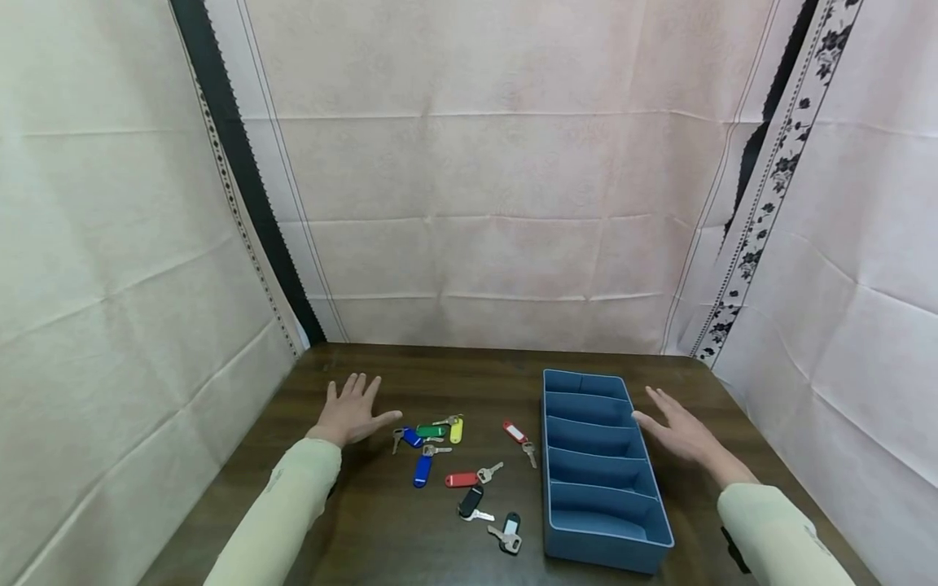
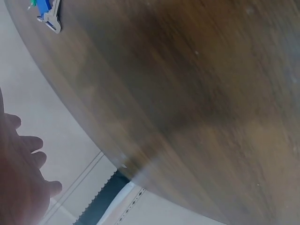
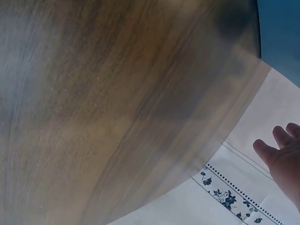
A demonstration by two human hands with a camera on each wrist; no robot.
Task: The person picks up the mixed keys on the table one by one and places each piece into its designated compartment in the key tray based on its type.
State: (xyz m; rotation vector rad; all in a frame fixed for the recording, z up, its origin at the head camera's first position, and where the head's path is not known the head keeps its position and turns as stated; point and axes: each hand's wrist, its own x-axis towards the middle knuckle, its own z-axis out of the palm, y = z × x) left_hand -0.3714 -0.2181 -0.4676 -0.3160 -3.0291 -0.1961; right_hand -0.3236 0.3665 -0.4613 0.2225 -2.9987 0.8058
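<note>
My left hand, fingers spread and straight, is over the table to the left of several keys with coloured tags. Nearest to its thumb are a blue tag with a key, a green tag and a yellow tag. Lower down lie another blue tag, a red tag and two black tags, one above the other. A second red tag lies closer to the blue divided box. Beside that box's right wall is my right hand, fingers extended, holding nothing.
The box has several compartments in one row, running away from me on the brown wooden table. Pale cloth hangs behind the table and on both sides, with dark strips showing at the corners.
</note>
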